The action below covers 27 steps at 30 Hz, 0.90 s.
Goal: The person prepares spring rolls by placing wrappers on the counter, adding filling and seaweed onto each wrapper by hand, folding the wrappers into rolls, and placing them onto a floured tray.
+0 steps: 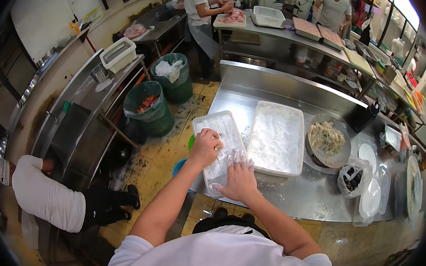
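A narrow white plastic tray (217, 119), dusted with flour, lies slanted at the left edge of the steel table. My left hand (205, 148) is over its middle with the fingers curled in; what they hold, if anything, is hidden. Flat on the tray's near half, my right hand (240, 179) has its fingers stretched out and coated with flour. Just to the right stands a larger white tray (302, 140) with a layer of flour (275, 138). Beyond it sits a metal bowl (314, 153) of pale, chunky food mixture (327, 138).
On the table's right are a plastic bag with dark contents (353, 180), white lids (369, 198) and a black bottle (367, 117). Green bins (156, 121) stand on the floor at left. One person (50, 195) bends at the left counter; others work at the back counter.
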Each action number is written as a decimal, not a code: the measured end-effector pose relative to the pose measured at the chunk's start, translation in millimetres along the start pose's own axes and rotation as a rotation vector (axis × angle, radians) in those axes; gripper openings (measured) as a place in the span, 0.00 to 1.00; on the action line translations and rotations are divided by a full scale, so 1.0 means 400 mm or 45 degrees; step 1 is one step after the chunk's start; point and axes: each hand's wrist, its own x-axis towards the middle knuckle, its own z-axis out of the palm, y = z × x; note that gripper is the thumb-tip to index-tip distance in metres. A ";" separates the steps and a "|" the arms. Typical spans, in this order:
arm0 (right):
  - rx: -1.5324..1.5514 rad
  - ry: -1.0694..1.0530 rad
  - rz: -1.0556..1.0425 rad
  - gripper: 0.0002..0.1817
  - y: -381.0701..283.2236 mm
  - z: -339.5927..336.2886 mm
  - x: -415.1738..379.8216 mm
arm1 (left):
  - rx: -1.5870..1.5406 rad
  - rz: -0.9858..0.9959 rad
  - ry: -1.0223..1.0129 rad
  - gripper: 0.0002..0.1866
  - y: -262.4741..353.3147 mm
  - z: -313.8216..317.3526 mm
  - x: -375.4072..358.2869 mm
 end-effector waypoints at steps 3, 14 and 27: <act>0.008 0.030 -0.008 0.61 0.003 0.012 -0.002 | 0.060 0.016 -0.027 0.02 0.005 0.004 0.006; -0.015 -0.009 -0.004 0.61 -0.002 0.004 -0.001 | 0.073 -0.028 -0.196 0.02 0.020 -0.025 -0.067; -0.045 -0.072 0.004 0.65 -0.007 -0.002 -0.001 | -0.106 -0.246 -0.072 0.11 0.073 -0.053 -0.068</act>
